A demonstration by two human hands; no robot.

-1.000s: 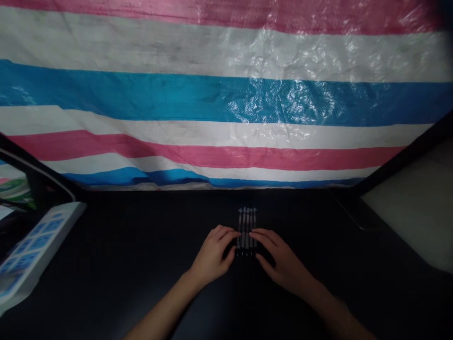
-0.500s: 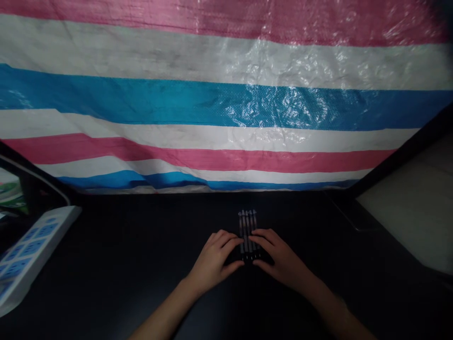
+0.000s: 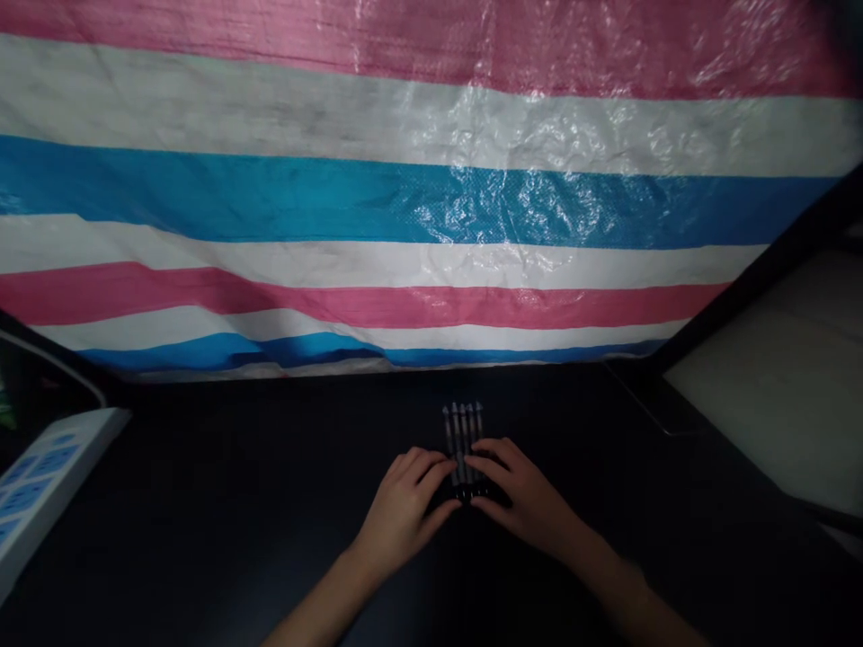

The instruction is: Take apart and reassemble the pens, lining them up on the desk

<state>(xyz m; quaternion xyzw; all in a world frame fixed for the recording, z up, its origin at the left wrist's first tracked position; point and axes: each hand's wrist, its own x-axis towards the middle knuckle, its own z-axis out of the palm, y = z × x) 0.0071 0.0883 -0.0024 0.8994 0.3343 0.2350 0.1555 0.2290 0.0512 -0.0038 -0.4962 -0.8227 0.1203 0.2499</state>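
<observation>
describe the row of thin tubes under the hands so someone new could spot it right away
Below a big pink, white and blue striped tarpaulin lies a dark tabletop. Near its middle, between the left hand and right hand, is a tight row of slim tubes. They lie parallel, tips pointing away from the person, and only they have fingers resting across them.

A black tabletop (image 3: pixel 270 467) is carrying five slim clear tubes (image 3: pixel 462 431), lying side by side near its middle, while a white power strip (image 3: pixel 47 499) is resting along its left edge.
</observation>
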